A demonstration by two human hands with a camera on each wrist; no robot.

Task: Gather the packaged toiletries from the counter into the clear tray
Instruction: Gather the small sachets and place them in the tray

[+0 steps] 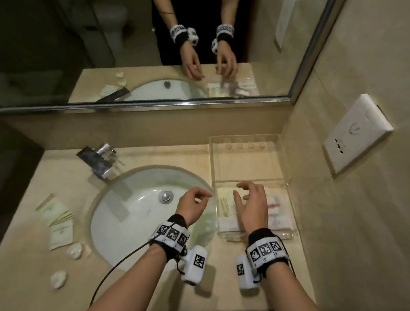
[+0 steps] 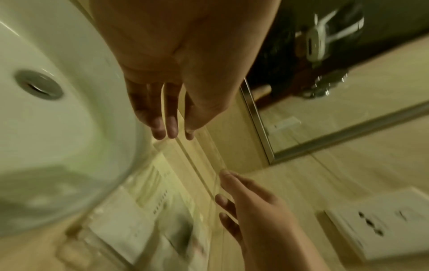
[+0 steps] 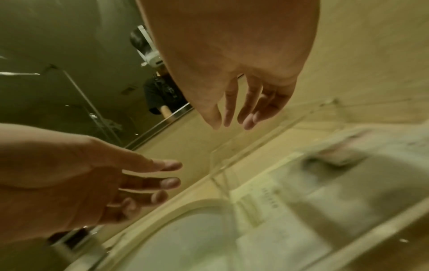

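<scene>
The clear tray [image 1: 248, 165] stands on the counter right of the sink, against the wall. Its far compartment is bare; the near one holds several white packets [image 1: 277, 214]. My right hand [image 1: 250, 199] hovers over that near compartment with its fingers spread and relaxed, holding nothing. My left hand [image 1: 203, 197] hangs over the sink's right rim, fingers loosely bent and empty. More flat packets [image 1: 60, 218] and two round wrapped soaps [image 1: 75, 250] lie on the counter left of the sink. In the left wrist view the left fingers [image 2: 167, 128] point down at the tray's edge [image 2: 199, 161].
The white sink basin [image 1: 141, 209] fills the middle of the counter, with a chrome faucet [image 1: 101, 160] at its back left. A mirror runs along the back wall. A white wall socket [image 1: 356, 139] sits on the right wall above the tray.
</scene>
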